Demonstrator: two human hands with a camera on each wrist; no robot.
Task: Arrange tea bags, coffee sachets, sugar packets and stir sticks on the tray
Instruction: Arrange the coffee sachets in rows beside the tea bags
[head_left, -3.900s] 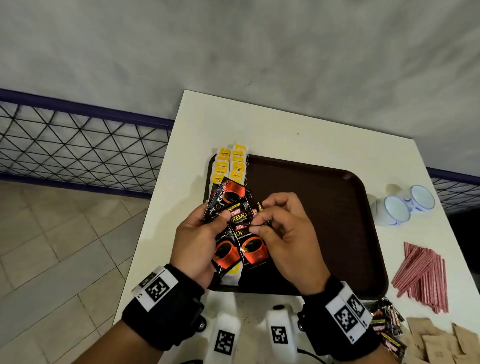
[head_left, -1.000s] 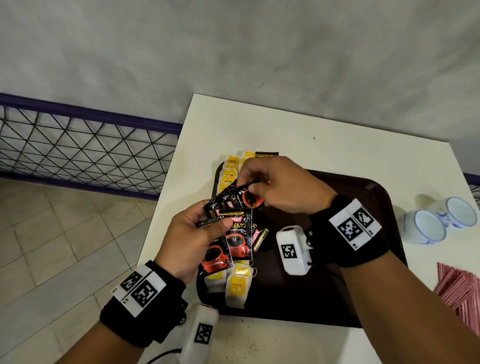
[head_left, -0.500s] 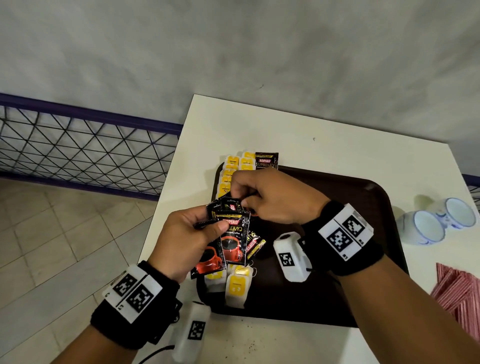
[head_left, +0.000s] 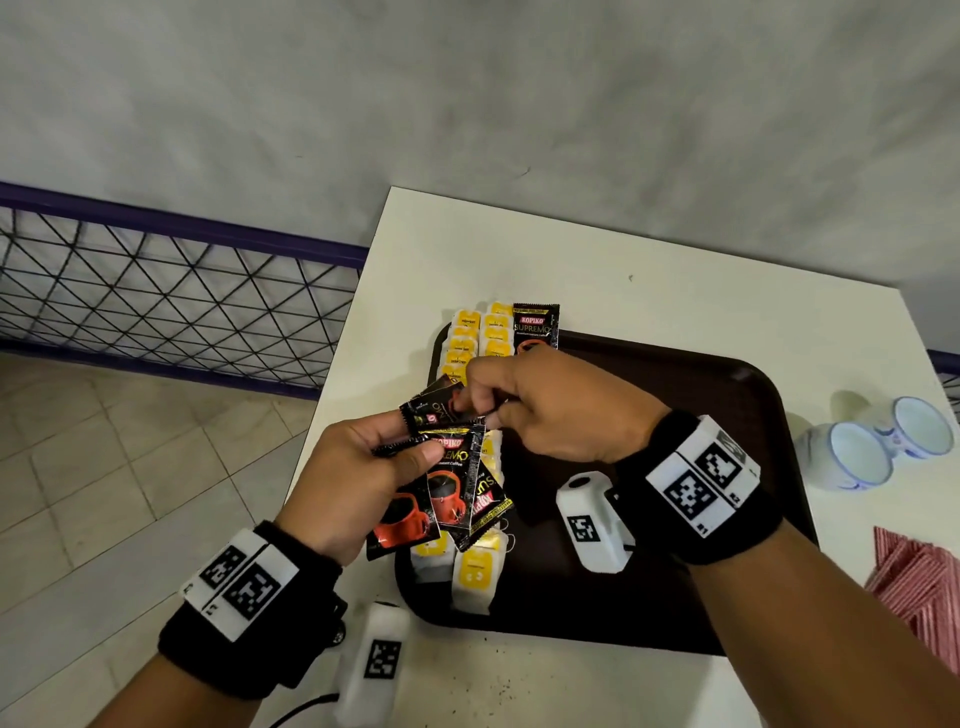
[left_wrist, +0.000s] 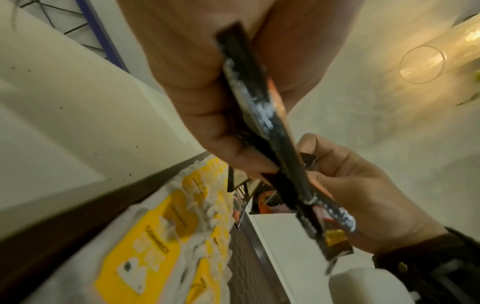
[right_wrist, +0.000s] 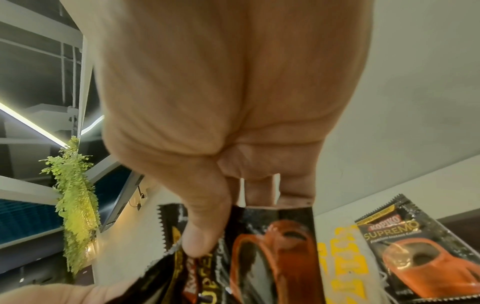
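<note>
Item 1. My right hand (head_left: 558, 410): thumb and fingertips pinched on the top black foil coffee sachet (head_left: 441, 405), pictured with a red cup; its long axis runs roughly from 8 to 2 o'clock.

Item 2. My left hand (head_left: 358, 478): thumb clamped over a fan of black foil coffee sachets (head_left: 447, 493), the front one reading "KOPIKO SUPREMO", red cups printed below; long axes hang towards 5 and 6 o'clock, above the tray's left side.

Item 3. One black "KOPIKO SUPREMO" sachet (head_left: 535, 326), laid at the tray's far-left corner, long axis 12 to 6, its top edge over the rim.

Item 4. Two columns of white tea bags with yellow tags (head_left: 475, 338), along the tray's left edge, just left of item 3; writing too small to read.

Item 5. Dark brown rectangular plastic tray (head_left: 675, 395) on a white table (head_left: 675, 301).

Item 6. Two white-and-blue cups (head_left: 883, 447), at 3 o'clock of the tray.

Item 7. Red-striped stir sticks (head_left: 919, 587), at 4 o'clock.
</note>
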